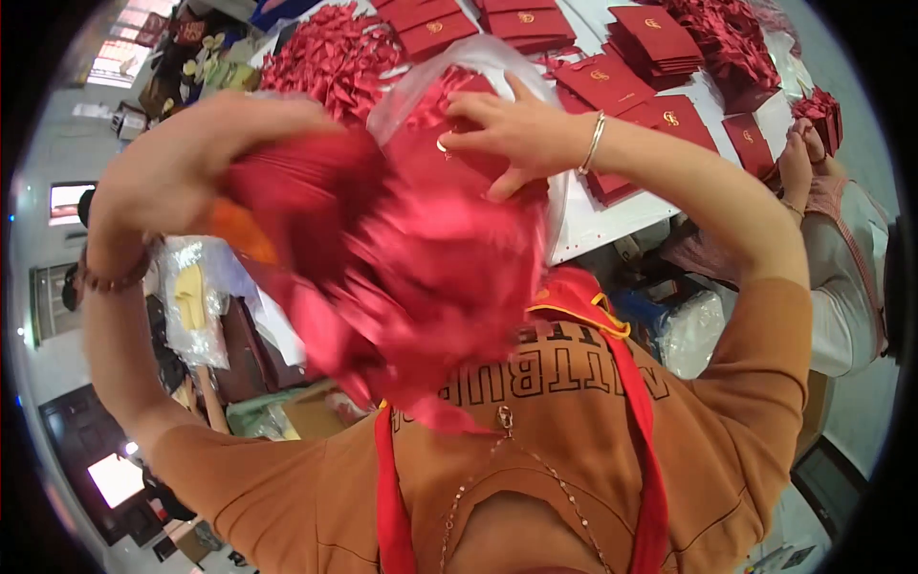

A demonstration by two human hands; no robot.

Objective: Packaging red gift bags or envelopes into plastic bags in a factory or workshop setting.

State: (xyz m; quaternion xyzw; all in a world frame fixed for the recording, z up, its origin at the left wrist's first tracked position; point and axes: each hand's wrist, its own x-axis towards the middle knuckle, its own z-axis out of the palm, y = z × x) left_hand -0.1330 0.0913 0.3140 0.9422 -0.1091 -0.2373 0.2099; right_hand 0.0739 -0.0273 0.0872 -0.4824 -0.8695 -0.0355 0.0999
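My left hand (186, 163) is closed round a thick bundle of red gift bags (306, 182), raised over the near left side of the table. Glossy red ribbons (430, 277) hang from the bundle in front of my chest, smeared by motion. My right hand (521, 134) is open, fingers spread and curved over a red bag with a gold mark (459, 143); whether the fingertips touch it I cannot tell. Behind and around that bag lies a clear plastic bag (411, 91) with more red ribbon showing inside. An orange patch (244, 230) shows below my left hand.
Stacks of red gift bags (655, 43) cover the white table (598, 230), with a ribbon heap (330, 53) at the far left and another (722, 43) at the far right. Another person's hands (803, 158) are at the right edge. Clear plastic packaging (693, 335) lies below the table.
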